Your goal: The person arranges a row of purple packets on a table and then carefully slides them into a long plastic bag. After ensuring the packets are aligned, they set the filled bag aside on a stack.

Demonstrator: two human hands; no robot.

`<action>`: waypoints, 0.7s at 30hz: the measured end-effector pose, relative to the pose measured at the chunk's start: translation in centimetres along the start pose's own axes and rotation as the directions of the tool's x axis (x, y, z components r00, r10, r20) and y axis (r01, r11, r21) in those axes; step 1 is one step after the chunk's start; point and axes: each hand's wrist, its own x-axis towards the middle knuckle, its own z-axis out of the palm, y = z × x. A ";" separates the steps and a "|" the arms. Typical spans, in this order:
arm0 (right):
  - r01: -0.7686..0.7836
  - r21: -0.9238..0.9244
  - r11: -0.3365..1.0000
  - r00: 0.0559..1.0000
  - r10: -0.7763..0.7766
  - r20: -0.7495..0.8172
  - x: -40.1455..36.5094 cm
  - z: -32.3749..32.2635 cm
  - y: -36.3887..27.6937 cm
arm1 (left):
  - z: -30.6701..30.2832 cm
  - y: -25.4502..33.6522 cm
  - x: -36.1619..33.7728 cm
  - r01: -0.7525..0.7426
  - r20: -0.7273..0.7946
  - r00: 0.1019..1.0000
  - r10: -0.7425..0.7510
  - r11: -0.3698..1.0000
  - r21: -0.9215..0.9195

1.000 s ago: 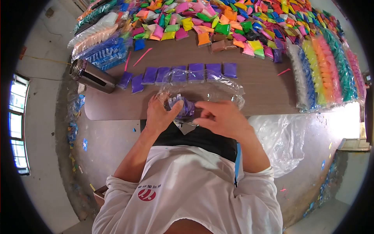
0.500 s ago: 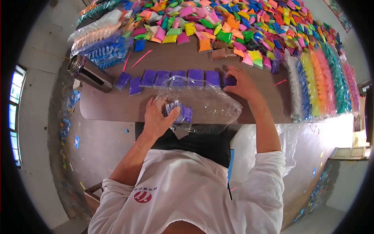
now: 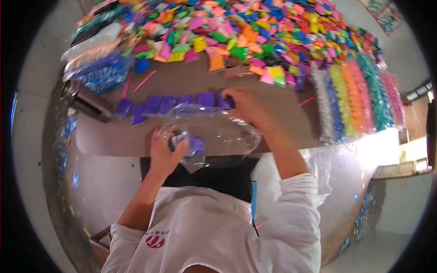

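My left hand (image 3: pixel 165 149) is closed around a clear plastic bag (image 3: pixel 218 134), its thumb pressing near the bottom end. Inside that end are a few purple packets (image 3: pixel 195 145). The rest of the bag spreads loosely to the right along the table's front edge. Beyond it runs a row of flat purple packets (image 3: pixel 185 101), side by side. At the row's right end, my right hand (image 3: pixel 242 105) has its fingers closed on a purple packet (image 3: pixel 222 101), partly hidden by the fingers.
A heap of small colourful packets (image 3: pixel 236 36) covers the table's far side. Long bags of packets (image 3: pixel 348 100) lie at right, more bags (image 3: pixel 98 68) at left. A steel flask (image 3: pixel 88 102) stands at the left edge. Pink sticks (image 3: pixel 144 81) lie beyond the row.
My right hand has moved left with the end purple packet, bringing it against the neighbouring one. My left hand keeps its hold on the bag. The whole view has shifted.
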 end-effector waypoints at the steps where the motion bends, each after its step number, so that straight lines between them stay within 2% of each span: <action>1: 0.023 -0.022 0.999 0.998 -0.024 -0.053 -0.1 0.0 0.0 | 0.2 -0.5 -0.2 -0.013 -0.023 1.000 0.013 1.000 0.019; 4: -0.195 0.279 0.940 0.962 0.239 -0.132 -1.9 -3.0 -0.5 | 0.3 -0.7 -0.3 0.039 0.006 0.999 -0.039 0.999 0.005; 6: -0.174 0.651 0.739 0.896 0.393 -0.207 -4.4 -5.1 -2.2 | 0.1 -1.6 -0.5 0.021 0.003 1.000 -0.021 1.000 0.021; 7: -0.121 0.792 0.599 0.849 0.476 -0.230 -6.2 -6.5 -3.5 | 0.5 -1.7 -0.5 0.010 0.008 1.000 -0.011 1.000 0.022; 8: -0.082 0.854 0.513 0.811 0.532 -0.242 -8.1 -7.8 -5.5 | 0.6 -1.5 -0.6 0.032 0.023 0.999 -0.031 0.998 -0.051; 10: 0.128 0.825 0.551 0.875 0.329 -0.356 -11.8 -8.1 -7.3 | 0.6 -1.4 -0.4 0.087 0.041 0.996 -0.081 0.981 -0.171; 11: 0.151 0.883 0.445 0.929 0.242 -0.280 -13.3 -8.1 -9.4 | 0.9 -1.5 -0.4 0.060 0.023 0.998 -0.056 0.978 -0.198; 12: 0.159 0.931 0.329 0.968 0.132 -0.212 -14.6 -7.9 -11.6 | 1.1 -1.6 -0.5 0.034 -0.003 0.999 -0.036 0.975 -0.221; 13: 0.082 0.978 0.191 0.994 0.052 -0.093 -15.1 -6.8 -13.0 | 1.3 -1.9 -0.5 0.010 -0.033 0.999 -0.019 0.970 -0.244; 14: -0.023 0.992 0.128 0.999 0.051 0.016 -15.5 -5.4 -14.5 | 1.3 -2.4 -0.4 -0.030 -0.029 0.999 0.025 0.981 -0.192; 15: -0.033 0.983 0.180 0.999 0.022 0.029 -15.1 -3.9 -15.1 | 1.4 -2.5 -0.3 -0.017 -0.024 1.000 0.012 0.981 -0.195; 16: -0.083 0.940 0.331 0.996 0.050 0.071 -14.3 -2.5 -15.4 | 1.4 -2.6 -0.4 -0.002 -0.020 1.000 -0.002 0.980 -0.197; 17: -0.070 0.862 0.502 0.996 0.080 0.034 -13.3 -1.1 -15.5 | 1.4 -2.6 -0.5 0.015 -0.012 1.000 -0.018 0.980 -0.198; 19: -0.289 0.931 0.224 0.923 0.324 0.208 -11.5 0.4 -16.7 | 1.7 -2.6 -0.3 -0.038 -0.029 0.999 0.032 0.975 -0.218; 21: -0.155 0.774 0.614 0.890 0.427 -0.161 -9.5 4.1 -14.4 | 1.2 -2.5 -0.5 -0.045 -0.022 0.999 0.042 0.980 -0.195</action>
